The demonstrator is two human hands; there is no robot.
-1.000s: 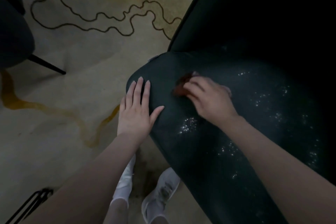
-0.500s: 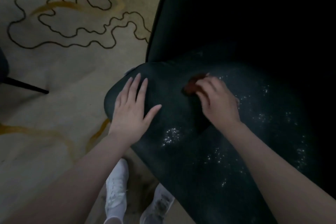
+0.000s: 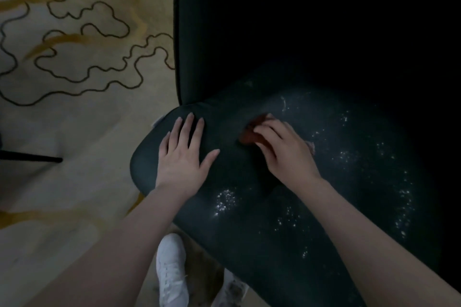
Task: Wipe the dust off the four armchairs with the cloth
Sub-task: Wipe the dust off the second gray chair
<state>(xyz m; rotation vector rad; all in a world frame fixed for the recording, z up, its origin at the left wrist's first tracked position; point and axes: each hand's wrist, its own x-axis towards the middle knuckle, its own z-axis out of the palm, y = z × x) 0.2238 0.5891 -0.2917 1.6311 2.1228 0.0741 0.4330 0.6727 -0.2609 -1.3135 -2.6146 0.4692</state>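
Observation:
A dark green armchair (image 3: 249,219) fills the right side of the head view, its seat speckled with white dust (image 3: 225,200). My right hand (image 3: 284,149) grips a small reddish-brown cloth (image 3: 248,136) and presses it onto the middle of the seat; most of the cloth is hidden under my fingers. My left hand (image 3: 184,154) lies flat with straight fingers on the seat's left front corner. The chair's backrest (image 3: 224,32) rises dark behind the seat.
A beige carpet (image 3: 74,119) with dark wavy lines and yellow streaks covers the floor to the left. A black leg of another chair (image 3: 32,158) crosses the left edge. My white shoes (image 3: 172,271) stand just below the seat's front edge.
The camera has swung right, so the chair sits further left in view. My right hand with the cloth has slid a little toward the back of the seat. My left hand stays planted on the corner.

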